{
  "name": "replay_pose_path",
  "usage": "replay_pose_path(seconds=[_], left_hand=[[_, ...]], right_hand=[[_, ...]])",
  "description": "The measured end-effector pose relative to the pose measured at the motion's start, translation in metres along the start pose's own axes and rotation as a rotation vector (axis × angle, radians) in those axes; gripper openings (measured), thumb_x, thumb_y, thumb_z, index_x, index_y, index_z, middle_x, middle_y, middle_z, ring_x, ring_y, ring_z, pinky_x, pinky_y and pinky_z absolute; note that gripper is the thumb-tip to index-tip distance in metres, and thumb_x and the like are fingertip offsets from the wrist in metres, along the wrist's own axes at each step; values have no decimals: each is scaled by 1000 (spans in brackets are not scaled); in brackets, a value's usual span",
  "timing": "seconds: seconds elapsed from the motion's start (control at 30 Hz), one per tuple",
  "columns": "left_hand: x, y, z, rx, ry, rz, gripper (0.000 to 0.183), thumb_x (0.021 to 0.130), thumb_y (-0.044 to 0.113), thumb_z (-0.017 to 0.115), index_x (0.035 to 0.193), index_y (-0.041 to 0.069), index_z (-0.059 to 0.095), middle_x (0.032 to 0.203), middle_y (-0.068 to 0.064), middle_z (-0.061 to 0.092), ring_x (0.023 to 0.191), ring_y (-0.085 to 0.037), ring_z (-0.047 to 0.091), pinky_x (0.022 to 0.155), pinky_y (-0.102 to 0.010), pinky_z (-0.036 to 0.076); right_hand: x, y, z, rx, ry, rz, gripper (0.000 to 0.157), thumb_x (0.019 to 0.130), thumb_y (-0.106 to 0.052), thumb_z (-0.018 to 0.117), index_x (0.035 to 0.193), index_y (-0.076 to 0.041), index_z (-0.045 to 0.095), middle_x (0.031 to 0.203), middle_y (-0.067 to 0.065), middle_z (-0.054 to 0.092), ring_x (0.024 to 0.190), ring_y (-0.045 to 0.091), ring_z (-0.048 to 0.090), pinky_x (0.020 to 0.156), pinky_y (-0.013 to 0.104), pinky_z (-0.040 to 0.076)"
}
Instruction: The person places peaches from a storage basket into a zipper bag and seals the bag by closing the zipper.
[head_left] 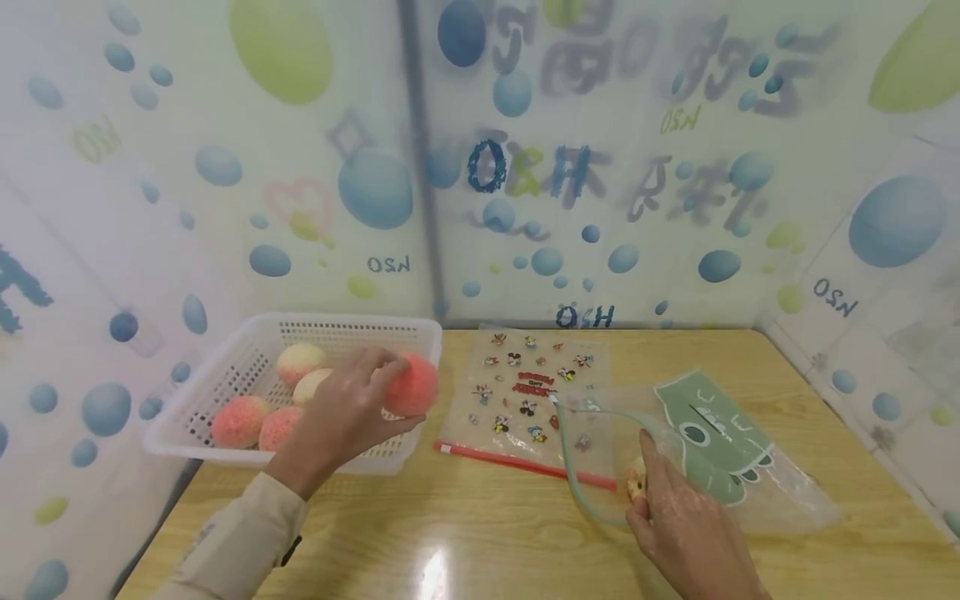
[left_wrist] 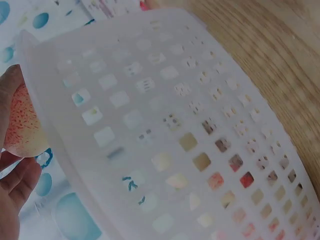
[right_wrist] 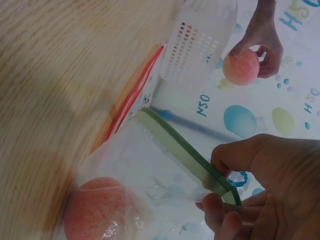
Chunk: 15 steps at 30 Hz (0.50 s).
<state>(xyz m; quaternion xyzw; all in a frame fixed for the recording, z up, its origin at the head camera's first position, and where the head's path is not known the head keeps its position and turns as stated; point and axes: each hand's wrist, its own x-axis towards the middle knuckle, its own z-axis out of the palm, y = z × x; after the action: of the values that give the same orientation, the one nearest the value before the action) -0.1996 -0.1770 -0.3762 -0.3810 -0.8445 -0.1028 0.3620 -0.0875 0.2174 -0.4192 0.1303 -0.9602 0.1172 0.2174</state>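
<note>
My left hand (head_left: 348,412) holds a pink peach (head_left: 414,387) between thumb and fingers, above the right end of the white basket (head_left: 431,333). In the left wrist view this peach (left_wrist: 24,122) shows red speckles and a pale yellow side. With fingers and thumb my right hand (head_left: 686,525) pinches the green zip edge (right_wrist: 185,145) of a clear zip bag (head_left: 708,442) printed with a green cartoon face. The bag's mouth gapes toward the left. Inside it lies another peach (right_wrist: 100,210), seen through the plastic.
Several pink and yellow peaches (head_left: 238,421) lie in the basket. A second clear bag (head_left: 517,392) with cartoon prints and a red zip lies flat between basket and green bag. The wooden table (head_left: 375,542) meets bubble-printed walls (head_left: 510,275) at back and sides.
</note>
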Motion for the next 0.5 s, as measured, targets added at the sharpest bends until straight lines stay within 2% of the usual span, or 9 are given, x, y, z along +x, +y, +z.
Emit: replay_pose_path(seconds=[0.2,0.5], left_hand=[[2,7,6,13,-17,41,63,65,30,94,111,1,62,106,-13,61,90,-26,61,73,-36,58],[2,18,14,-5,-29,70,65,66,36,91,114,2,63,112,-13,63,97,-27,63,75,-38,59]], right_hand=[[0,-1,-1,2,-18,16,83,75,-8,78,147,8,40,85,6,61,58,11,42,46,34,40],[1,-1,-2,-5,-29,32,80,78,-8,76,148,8,39,107,19,68,59,15,44,46,37,43]])
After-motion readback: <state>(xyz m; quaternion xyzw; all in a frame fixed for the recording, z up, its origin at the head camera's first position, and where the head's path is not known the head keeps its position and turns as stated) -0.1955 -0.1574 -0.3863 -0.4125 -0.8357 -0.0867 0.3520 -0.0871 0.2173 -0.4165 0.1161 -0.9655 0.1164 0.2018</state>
